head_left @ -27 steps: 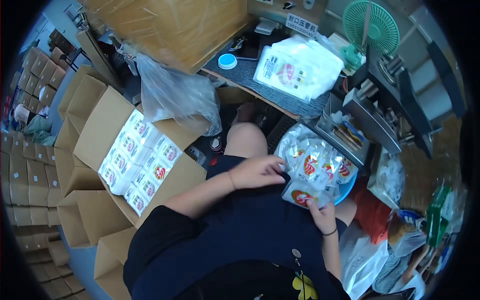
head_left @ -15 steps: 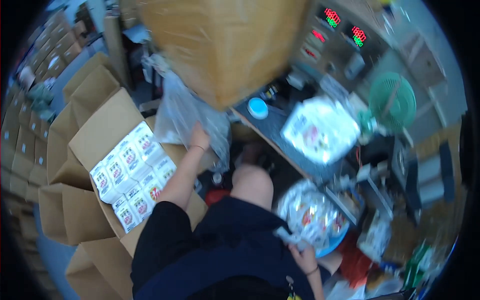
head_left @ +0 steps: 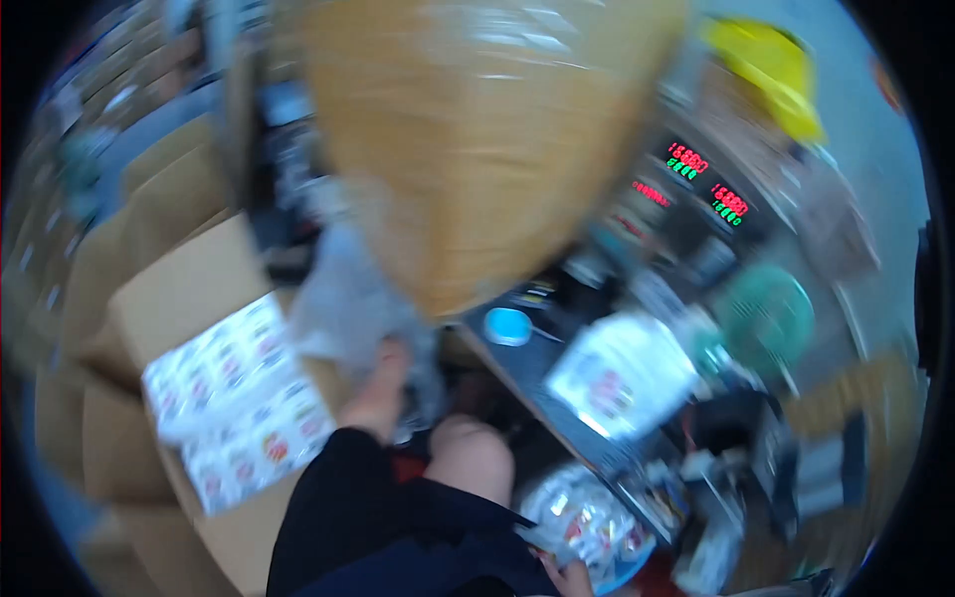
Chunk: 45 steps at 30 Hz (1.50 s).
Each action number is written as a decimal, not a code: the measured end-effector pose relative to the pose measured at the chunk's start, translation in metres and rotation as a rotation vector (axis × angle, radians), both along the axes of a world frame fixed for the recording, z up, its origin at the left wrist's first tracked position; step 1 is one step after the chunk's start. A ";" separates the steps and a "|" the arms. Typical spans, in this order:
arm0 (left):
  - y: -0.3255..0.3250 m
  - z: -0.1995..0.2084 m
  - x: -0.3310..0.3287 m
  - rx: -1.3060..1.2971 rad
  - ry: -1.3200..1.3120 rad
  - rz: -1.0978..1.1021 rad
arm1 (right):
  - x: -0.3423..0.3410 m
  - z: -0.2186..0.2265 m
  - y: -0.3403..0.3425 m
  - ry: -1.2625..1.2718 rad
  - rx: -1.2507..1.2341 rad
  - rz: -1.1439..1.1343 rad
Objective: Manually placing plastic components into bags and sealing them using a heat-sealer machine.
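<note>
My left hand (head_left: 391, 360) reaches forward against a crumpled clear plastic bag (head_left: 343, 289), beside the open carton; motion blurs its fingers. Low in the picture, my right hand (head_left: 569, 577) is closed on a small pale plastic packet (head_left: 540, 544), partly cut off by the lower edge. Next to that hand stands a round blue-rimmed tub (head_left: 629, 565) holding shiny clear packets (head_left: 585, 517). To my left, an open cardboard carton (head_left: 189, 284) holds rows of white printed packs (head_left: 234, 383).
A large taped brown carton (head_left: 477, 159) looms ahead. On the dark table (head_left: 532, 383) lie a silvery-white bag (head_left: 622, 378), a blue-lidded round container (head_left: 508, 325) and a green basket (head_left: 766, 318). Lit digital displays (head_left: 686, 159) stand behind; a yellow bag (head_left: 766, 75) lies far right.
The view has shifted, so most things sit lower and are more blurred. My left hand stays at the plastic bag, and my right hand still holds the small packet by the tub.
</note>
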<state>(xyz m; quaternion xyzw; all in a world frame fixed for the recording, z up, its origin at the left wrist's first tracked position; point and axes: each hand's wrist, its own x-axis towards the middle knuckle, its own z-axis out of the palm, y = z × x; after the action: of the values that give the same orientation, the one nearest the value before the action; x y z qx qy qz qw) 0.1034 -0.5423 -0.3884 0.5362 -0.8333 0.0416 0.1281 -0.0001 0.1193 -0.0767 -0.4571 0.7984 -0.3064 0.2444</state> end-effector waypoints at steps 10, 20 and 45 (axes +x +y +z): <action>0.170 0.127 -0.226 0.193 0.159 -1.062 | 0.012 -0.033 0.007 -0.020 0.024 -0.086; 0.127 0.186 -0.027 0.118 0.044 -0.431 | 0.023 -0.042 0.144 -0.145 -0.621 -0.696; 0.381 0.398 0.007 -0.026 0.694 -1.126 | -0.151 -0.058 0.473 -0.434 -2.222 -1.186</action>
<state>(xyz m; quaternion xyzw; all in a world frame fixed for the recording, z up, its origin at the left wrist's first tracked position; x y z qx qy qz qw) 0.1107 -0.1615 0.0100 -0.0007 -0.8961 -0.1967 0.3979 -0.1512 0.5927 -0.1342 0.0689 0.1389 -0.9359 -0.3163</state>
